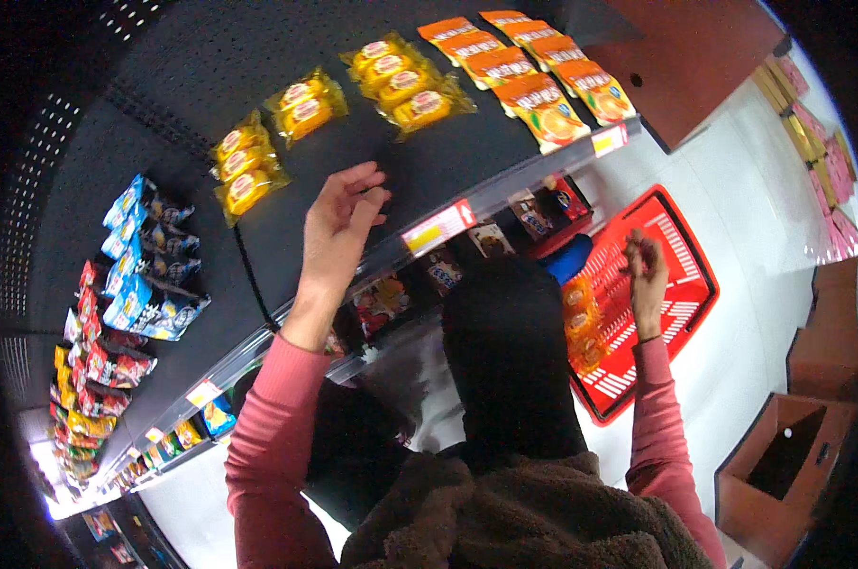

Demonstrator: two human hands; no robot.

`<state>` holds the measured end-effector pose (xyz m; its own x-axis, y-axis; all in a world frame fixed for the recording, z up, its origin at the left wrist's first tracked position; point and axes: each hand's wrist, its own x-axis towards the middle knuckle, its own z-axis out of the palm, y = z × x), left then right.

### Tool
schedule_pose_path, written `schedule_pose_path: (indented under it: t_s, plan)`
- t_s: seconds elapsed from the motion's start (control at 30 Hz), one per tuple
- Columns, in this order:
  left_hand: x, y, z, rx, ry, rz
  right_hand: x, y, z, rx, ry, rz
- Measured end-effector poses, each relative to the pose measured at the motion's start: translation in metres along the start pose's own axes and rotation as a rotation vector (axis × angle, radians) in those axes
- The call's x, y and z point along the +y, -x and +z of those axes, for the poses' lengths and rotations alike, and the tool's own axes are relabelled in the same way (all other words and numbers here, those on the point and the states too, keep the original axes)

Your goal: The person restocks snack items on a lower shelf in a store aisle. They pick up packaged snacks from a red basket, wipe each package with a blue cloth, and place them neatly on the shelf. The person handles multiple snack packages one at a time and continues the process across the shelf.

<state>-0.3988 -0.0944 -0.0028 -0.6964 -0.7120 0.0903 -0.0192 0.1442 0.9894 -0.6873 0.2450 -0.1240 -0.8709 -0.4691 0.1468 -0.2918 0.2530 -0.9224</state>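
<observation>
My left hand (344,206) hovers over the front part of a black store shelf (457,153), fingers loosely bent and apart, with nothing in them. Beyond it lie yellow wrapped snack cakes: a row of three (245,171), a pair (307,108) and a longer row (408,84). To the right, orange pouches (536,103) with pictured fruit overlap in two columns. My right hand (646,277) is above a red plastic shopping basket (703,284); its fingers are curled, and no held item shows. Inside the basket are orange-yellow wrapped packs (582,320) and a blue item (570,259).
Blue-and-black snack bags (155,299) and red bags (116,366) line the shelf's left side. Price tags (440,226) run along its front edge. Boxed goods (489,238) fill a lower shelf. Brown display units (763,455) and pink packages (838,171) stand across the pale floor.
</observation>
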Motion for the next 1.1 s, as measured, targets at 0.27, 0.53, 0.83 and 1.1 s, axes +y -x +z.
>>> schedule_pose_path:
  t_s: [0.27, 0.53, 0.83, 1.1]
  plan:
    - [-0.017, -0.023, -0.008, 0.037, 0.384, -0.176, -0.2, -0.085, 0.144, -0.363, -0.088, -0.341]
    - [-0.028, -0.047, -0.003, 0.039, 0.421, -0.163, -0.192, -0.139, 0.233, -0.483, -0.104, 0.026]
    - [-0.02, -0.04, 0.0, -0.018, 0.393, -0.101, -0.18, -0.106, 0.215, -0.472, -0.371, 0.092]
    - [-0.004, -0.027, -0.05, 0.139, -0.339, 0.34, -0.172, -0.066, 0.114, -0.359, -0.417, -0.014]
